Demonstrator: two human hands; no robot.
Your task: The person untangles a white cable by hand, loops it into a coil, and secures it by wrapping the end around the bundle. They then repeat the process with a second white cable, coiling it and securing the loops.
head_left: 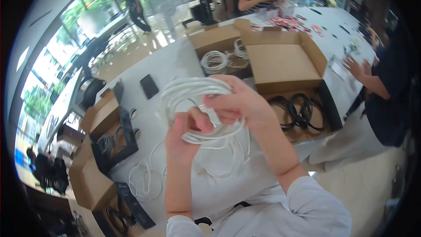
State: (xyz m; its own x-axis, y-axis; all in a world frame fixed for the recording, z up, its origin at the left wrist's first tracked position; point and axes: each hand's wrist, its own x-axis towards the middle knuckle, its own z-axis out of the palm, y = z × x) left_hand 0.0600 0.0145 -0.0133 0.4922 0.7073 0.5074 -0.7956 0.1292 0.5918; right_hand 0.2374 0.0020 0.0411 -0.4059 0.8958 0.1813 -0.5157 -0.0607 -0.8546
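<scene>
A thick coil of white cable (177, 91) is held up over the table in front of me, somewhat blurred. My right hand (237, 101) grips its right side, fingers curled inward through the loops. On the lower left, my left hand (187, 132) closes round the same coil, its fingers bent toward the middle. Between the fingers shows a short white piece (211, 116), perhaps a cable end. Beneath the hands, loose white cable (144, 180) trails across the white tabletop (175, 61).
An open box (215, 39) holds white coils; beside it another box (285, 57) holds black cables (302, 109). More open boxes (103, 116) stand at left, near a dark phone-like slab (149, 86). People sit and stand around; red items (289, 23) lie at the far end.
</scene>
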